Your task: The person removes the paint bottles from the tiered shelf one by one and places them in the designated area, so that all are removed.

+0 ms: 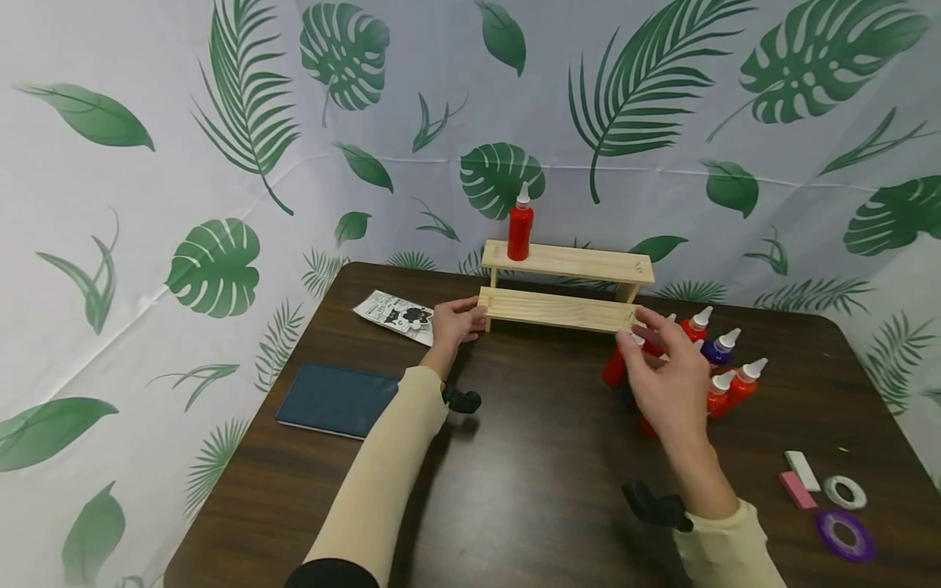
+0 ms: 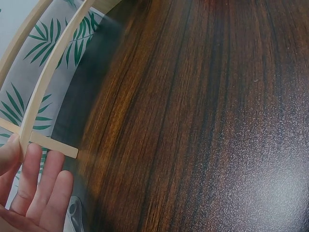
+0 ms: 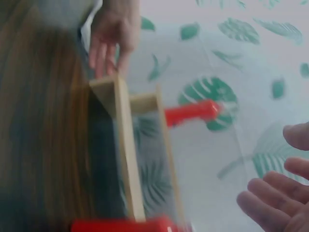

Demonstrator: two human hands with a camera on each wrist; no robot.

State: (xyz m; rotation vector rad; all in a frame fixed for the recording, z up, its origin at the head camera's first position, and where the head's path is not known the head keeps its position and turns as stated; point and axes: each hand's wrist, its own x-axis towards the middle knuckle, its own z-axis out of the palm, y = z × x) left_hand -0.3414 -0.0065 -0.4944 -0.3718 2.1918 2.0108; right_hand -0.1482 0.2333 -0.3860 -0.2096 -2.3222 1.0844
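Observation:
A two-tier wooden shelf (image 1: 559,309) stands at the back of the table, one red squeeze bottle (image 1: 519,229) with a white nozzle upright on the left of its upper tier. At the left end of the lower tier, my left hand (image 1: 456,327) pinches the board between thumb and fingers; the left wrist view shows that grip on the wooden edge (image 2: 41,92). My right hand (image 1: 671,380) is by the shelf's right end, fingers spread and apart from it in the right wrist view. Behind it, partly hidden, stand several red bottles (image 1: 738,392) and a blue bottle (image 1: 720,348).
Left of the shelf lies a printed black-and-white packet (image 1: 393,314), with a dark blue notebook (image 1: 338,400) nearer me. At the right are a white block (image 1: 802,471), a pink block (image 1: 797,490), a white tape roll (image 1: 834,483) and a purple tape roll (image 1: 829,523). A leaf-print cloth hangs behind the table.

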